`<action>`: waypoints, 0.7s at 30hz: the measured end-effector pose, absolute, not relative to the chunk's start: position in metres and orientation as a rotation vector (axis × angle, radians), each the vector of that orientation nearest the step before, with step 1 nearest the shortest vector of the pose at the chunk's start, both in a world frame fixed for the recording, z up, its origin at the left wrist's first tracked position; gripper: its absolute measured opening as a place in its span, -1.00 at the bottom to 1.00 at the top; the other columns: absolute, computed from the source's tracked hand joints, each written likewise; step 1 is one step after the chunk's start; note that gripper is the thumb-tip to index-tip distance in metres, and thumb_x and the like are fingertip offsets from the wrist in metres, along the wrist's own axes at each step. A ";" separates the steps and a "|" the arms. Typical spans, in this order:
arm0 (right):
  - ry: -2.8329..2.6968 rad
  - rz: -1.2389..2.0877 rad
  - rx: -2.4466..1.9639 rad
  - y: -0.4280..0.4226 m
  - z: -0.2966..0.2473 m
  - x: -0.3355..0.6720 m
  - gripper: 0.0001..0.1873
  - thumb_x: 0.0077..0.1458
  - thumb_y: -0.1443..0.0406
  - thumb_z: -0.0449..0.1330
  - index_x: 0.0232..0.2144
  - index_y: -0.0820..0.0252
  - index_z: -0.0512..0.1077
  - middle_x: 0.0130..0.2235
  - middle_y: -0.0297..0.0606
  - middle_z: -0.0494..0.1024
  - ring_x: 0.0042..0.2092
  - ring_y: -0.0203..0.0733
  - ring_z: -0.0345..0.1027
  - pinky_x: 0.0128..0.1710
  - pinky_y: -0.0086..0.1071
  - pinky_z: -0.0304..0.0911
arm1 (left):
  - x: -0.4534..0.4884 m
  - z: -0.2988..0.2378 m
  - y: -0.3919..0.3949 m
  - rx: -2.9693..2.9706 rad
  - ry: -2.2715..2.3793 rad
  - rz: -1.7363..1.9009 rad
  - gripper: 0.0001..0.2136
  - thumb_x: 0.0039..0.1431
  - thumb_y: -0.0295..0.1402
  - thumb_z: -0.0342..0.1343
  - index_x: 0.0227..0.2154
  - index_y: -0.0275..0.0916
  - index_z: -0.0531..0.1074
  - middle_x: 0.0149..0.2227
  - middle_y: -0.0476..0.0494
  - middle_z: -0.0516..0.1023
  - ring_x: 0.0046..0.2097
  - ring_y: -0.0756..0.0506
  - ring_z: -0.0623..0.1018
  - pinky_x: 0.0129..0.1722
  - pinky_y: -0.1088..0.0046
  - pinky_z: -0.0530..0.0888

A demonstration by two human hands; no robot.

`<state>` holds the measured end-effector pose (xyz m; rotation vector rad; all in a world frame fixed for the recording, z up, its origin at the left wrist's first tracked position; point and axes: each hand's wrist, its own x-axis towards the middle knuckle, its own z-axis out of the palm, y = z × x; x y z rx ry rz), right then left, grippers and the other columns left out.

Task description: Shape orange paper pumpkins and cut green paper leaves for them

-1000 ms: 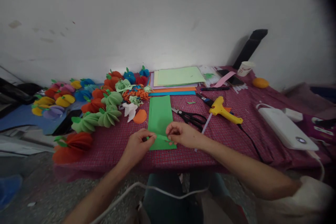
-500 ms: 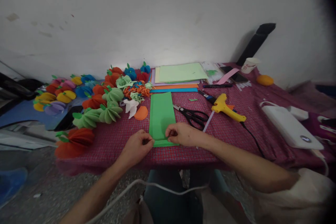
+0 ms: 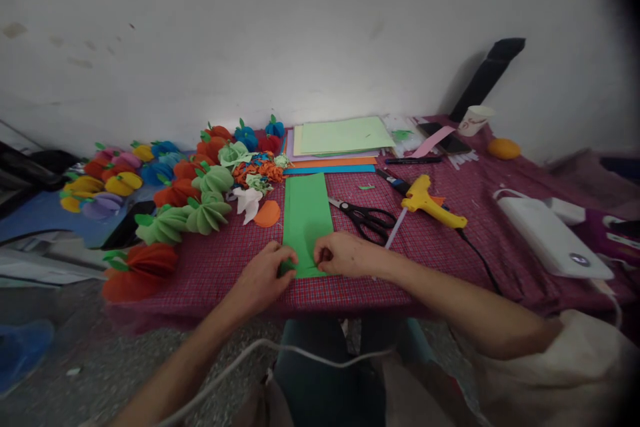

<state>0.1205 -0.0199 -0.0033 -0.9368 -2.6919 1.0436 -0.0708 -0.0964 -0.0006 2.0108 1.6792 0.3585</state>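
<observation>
A green sheet of paper (image 3: 306,207) lies lengthwise on the table in front of me, its near edge folded over in a narrow strip. My left hand (image 3: 267,273) is at the near left corner, with thumb and index finger closed around the edge. Curled over the near right part, my right hand (image 3: 347,253) pinches the folded strip. Black-handled scissors (image 3: 367,217) rest just right of the sheet, blades pointing at it. To its left are an orange paper circle (image 3: 268,213) and a crumpled white scrap (image 3: 247,202).
Paper pumpkins, among them a large orange one (image 3: 143,271), crowd the left side. Coloured sheets (image 3: 345,137) are stacked at the back. A yellow glue gun (image 3: 431,203), marker (image 3: 414,161), paper cup (image 3: 475,120) and white power bank (image 3: 555,237) sit on the right. A white cable (image 3: 260,343) crosses my lap.
My left fingers have shifted slightly up and over the near left corner of the green paper. The right hand stays at the folded edge. The view has tilted a little.
</observation>
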 end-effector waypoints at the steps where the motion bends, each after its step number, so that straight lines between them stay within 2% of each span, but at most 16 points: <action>1: -2.697 1.046 -0.930 -0.020 -0.003 0.120 -0.84 -0.16 0.38 0.13 -0.43 0.21 0.47 -0.48 -0.36 0.52 -0.46 -0.34 0.34 -0.50 -0.55 0.11 | -0.073 0.000 -0.095 2.007 1.622 0.368 -0.86 0.00 -0.47 0.01 -0.37 -0.21 0.43 -0.33 -0.05 0.34 -0.33 -0.01 0.38 -0.32 0.48 0.29; 5: -2.721 1.062 -0.951 -0.019 0.000 0.120 -0.82 -0.17 0.40 0.11 -0.44 0.21 0.48 -0.48 -0.34 0.52 -0.45 -0.34 0.34 -0.49 -0.55 0.12 | -0.082 0.000 -0.089 1.980 1.470 0.400 -0.83 0.02 -0.50 0.00 -0.43 -0.19 0.49 -0.33 -0.06 0.40 -0.26 -0.02 0.40 -0.25 0.50 0.30; 10: -2.730 1.094 -0.966 -0.018 0.003 0.119 -0.82 -0.17 0.38 0.12 -0.43 0.22 0.48 -0.47 -0.34 0.52 -0.45 -0.33 0.34 -0.50 -0.55 0.12 | -0.088 -0.001 -0.085 1.947 1.442 0.362 -0.81 0.04 -0.46 -0.01 -0.40 -0.18 0.51 -0.37 -0.04 0.42 -0.32 0.00 0.41 -0.31 0.53 0.31; 21: -2.745 1.098 -0.963 -0.018 0.004 0.119 -0.81 -0.18 0.40 0.12 -0.43 0.23 0.49 -0.46 -0.33 0.53 -0.44 -0.32 0.35 -0.49 -0.56 0.13 | -0.087 -0.001 -0.086 1.922 1.461 0.378 -0.79 0.03 -0.46 -0.04 -0.39 -0.18 0.52 -0.36 -0.05 0.45 -0.32 -0.01 0.42 -0.30 0.53 0.31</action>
